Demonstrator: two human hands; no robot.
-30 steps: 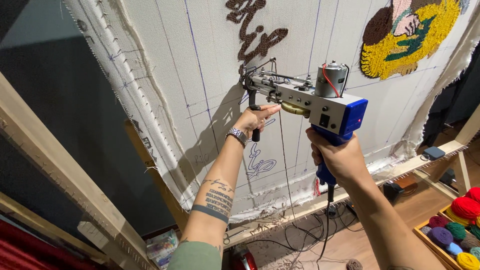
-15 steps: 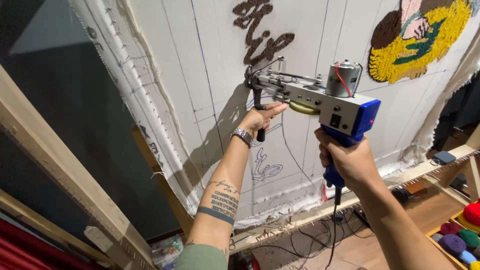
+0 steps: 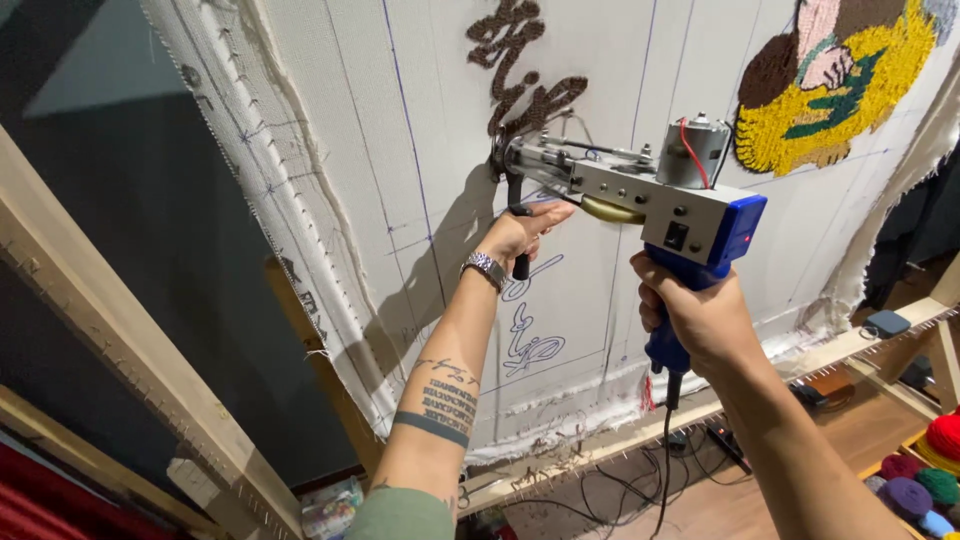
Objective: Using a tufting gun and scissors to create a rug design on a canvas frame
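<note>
A pale backing cloth (image 3: 640, 330) stretched on a slanted wooden frame (image 3: 120, 370) fills most of the view, with blue guide lines drawn across it. At upper centre of the frame sits a patch of brown tufted lettering (image 3: 520, 70), and at the upper right a tufted picture (image 3: 830, 90) in yellow, brown, green and pink. Below the middle, blue outlined characters (image 3: 530, 330) are sketched on the bare cloth. The frame's lower bar (image 3: 850, 345) runs up toward the right edge, and cables (image 3: 600, 495) lie on the wooden floor beneath it. Balls of yarn (image 3: 925, 475) in red, purple, green and blue show at the lower right corner.

The tufting gun (image 3: 650, 195), grey metal with a blue rear body and a small motor on top, is held at the centre of the frame, its nose pressed against the cloth just under the brown lettering. The right hand (image 3: 700, 320) is wrapped tightly around the blue pistol grip at centre right, with the power cord hanging down from it. The left hand (image 3: 525, 230), with a metal watch (image 3: 485, 268) on the wrist, is closed around the black front handle under the nose of the tool.
</note>
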